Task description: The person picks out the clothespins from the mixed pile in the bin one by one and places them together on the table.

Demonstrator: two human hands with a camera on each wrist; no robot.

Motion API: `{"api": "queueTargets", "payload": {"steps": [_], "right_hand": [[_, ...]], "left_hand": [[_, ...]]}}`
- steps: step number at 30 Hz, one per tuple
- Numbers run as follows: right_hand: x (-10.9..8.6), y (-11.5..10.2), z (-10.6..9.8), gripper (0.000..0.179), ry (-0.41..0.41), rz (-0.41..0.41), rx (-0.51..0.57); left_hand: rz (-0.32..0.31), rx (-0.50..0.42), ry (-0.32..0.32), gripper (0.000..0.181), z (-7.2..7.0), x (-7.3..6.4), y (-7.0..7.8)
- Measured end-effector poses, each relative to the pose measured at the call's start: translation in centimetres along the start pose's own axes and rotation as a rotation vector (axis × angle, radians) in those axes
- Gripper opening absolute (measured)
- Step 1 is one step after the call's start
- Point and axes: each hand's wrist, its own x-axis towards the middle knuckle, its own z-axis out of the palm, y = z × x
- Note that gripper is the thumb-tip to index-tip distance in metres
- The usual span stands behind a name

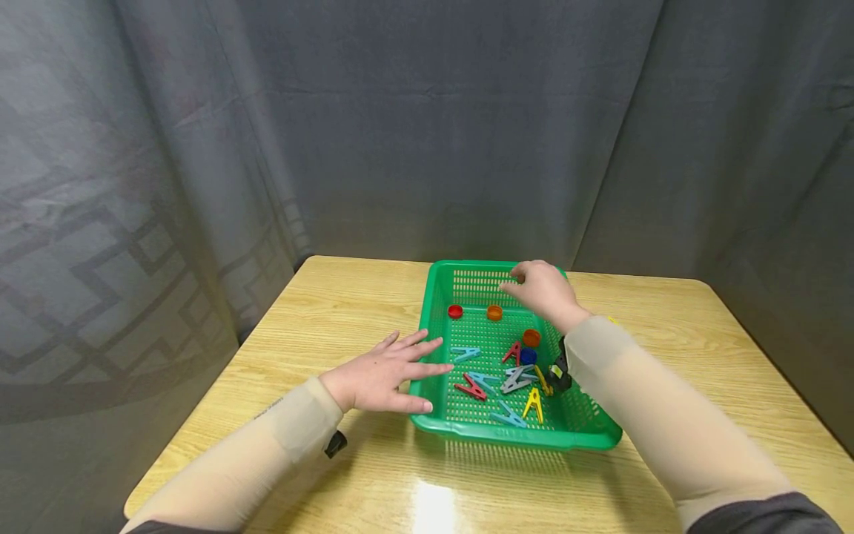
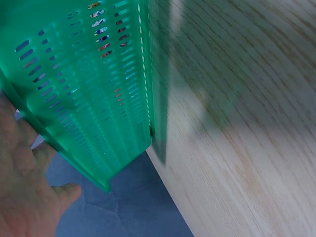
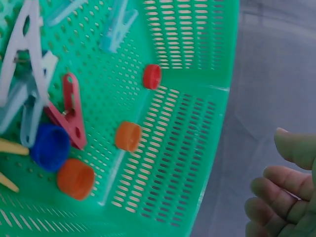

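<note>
A green plastic basket [image 1: 507, 434] stands on the wooden table. In it lie several clothespins, such as a red clothespin [image 1: 472, 387], a grey clothespin [image 1: 515, 380] and a yellow clothespin [image 1: 533, 405]. Bottle caps lie there too: a red cap [image 3: 152, 76], orange caps [image 3: 129, 136] and a blue cap [image 3: 51, 147]. My left hand [image 1: 387, 374] spreads its fingers at the basket's left rim; whether it touches is unclear. Above the far right part of the basket is my right hand [image 1: 542, 291], its fingers loosely bent, with nothing seen between thumb and fingers.
The wooden table [image 1: 353, 297] extends on both sides of the basket. A small yellow thing [image 1: 613, 320] shows right of the basket, mostly behind the right forearm. Grey curtains [image 1: 434, 133] hang behind the table and at its sides.
</note>
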Motion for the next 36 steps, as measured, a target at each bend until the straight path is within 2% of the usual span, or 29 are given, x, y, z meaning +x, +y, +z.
{"api": "queueTargets", "payload": {"steps": [5, 13, 16, 31, 34, 36], "right_hand": [[0.3, 0.2, 1.5, 0.046, -0.059, 0.038, -0.007], [0.1, 1.3, 3.6, 0.049, -0.173, 0.144, 0.032], [-0.1, 1.6, 4.1, 0.046, -0.219, 0.159, 0.011], [-0.2, 2.0, 6.4, 0.026, -0.374, 0.177, -0.233], [-0.3, 2.0, 6.9, 0.024, -0.390, 0.153, -0.247], [-0.3, 1.9, 7.1, 0.019, -0.396, 0.102, -0.238]], "left_hand": [[0.000, 0.000, -0.001, 0.066, 0.0, 0.0, 0.0], [-0.005, -0.005, -0.008, 0.066, 0.0, 0.0, 0.1], [-0.004, -0.008, -0.008, 0.067, 0.0, 0.0, 0.1], [0.004, -0.004, 0.005, 0.066, 0.1, 0.0, -0.1], [0.005, -0.005, 0.007, 0.067, 0.2, 0.0, -0.1], [0.008, -0.005, 0.009, 0.067, 0.2, 0.0, -0.2]]}}
